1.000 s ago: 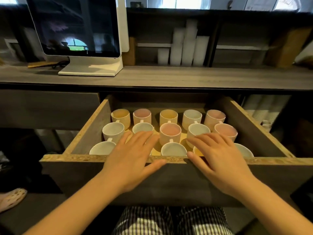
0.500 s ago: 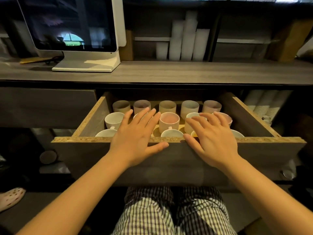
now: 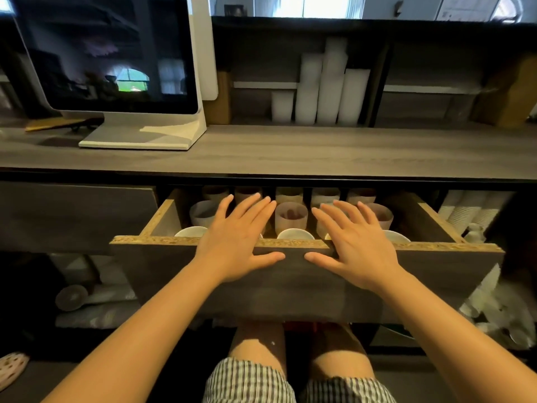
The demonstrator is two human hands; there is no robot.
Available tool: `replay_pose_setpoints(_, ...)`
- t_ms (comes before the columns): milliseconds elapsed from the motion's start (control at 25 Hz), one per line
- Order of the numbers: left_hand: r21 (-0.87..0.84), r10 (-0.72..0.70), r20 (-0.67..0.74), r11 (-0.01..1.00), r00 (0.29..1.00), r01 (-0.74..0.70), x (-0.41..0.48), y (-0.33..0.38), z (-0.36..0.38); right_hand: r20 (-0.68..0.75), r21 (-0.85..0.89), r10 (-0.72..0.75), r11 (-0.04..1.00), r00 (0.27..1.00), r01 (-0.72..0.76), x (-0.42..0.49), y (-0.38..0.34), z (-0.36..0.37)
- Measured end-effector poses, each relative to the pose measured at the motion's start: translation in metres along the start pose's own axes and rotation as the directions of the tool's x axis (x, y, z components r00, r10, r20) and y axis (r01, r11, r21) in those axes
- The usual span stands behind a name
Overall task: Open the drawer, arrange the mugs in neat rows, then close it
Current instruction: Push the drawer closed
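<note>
The wooden drawer (image 3: pixel 157 266) under the counter stands partly open, about a third of its depth showing. Several pastel mugs (image 3: pixel 291 217) sit inside in rows; the back row is half hidden in shadow beneath the counter. My left hand (image 3: pixel 236 242) lies flat over the drawer's front edge with straight, spread fingers and its thumb on the grey front panel. My right hand (image 3: pixel 356 247) presses the same edge in the same way, a little to the right.
The grey counter (image 3: pixel 290 152) carries a white monitor (image 3: pixel 116 68) at the left and white cup stacks (image 3: pixel 322 85) on the shelf behind. More stacked cups (image 3: pixel 470 213) stand right of the drawer. My knees are below the drawer front.
Both flat hands have pushed the drawer inwards. It has slid well under the counter, and the back row of mugs has gone into shadow.
</note>
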State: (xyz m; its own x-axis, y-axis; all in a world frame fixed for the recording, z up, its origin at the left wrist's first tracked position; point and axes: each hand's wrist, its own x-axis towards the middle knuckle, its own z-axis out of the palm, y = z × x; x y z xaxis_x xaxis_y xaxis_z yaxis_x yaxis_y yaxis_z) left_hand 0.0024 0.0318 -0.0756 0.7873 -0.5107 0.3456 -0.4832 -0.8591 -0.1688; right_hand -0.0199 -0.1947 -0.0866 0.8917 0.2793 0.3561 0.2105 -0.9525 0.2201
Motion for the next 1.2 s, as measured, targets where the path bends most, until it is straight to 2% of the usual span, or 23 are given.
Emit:
replay_pose_setpoints(440,0.042,0.0,-0.015,0.999,1.0,0.001,0.049,-0.02,0.022,-0.054,-0.024,-0.02,1.0,0.998,0.019,0.047,0.022,0.023)
replay_pose_setpoints(760,0.01,-0.051,0.062,0.999,0.997,0.051,0.085,-0.034,0.033,-0.03,-0.006,-0.001,1.0,1.0,0.001,0.084,0.034,0.038)
replay_pose_setpoints(1000,0.009,-0.096,0.002,0.995,0.995,0.096,0.11,-0.04,0.047,-0.131,0.019,0.046,0.999,0.99,-0.044,0.108,0.038,0.054)
replay_pose_setpoints(1200,-0.011,-0.204,-0.056,0.979,0.977,0.204,0.112,-0.028,0.052,-0.255,0.04,0.121,0.993,0.959,-0.115,0.111,0.027,0.059)
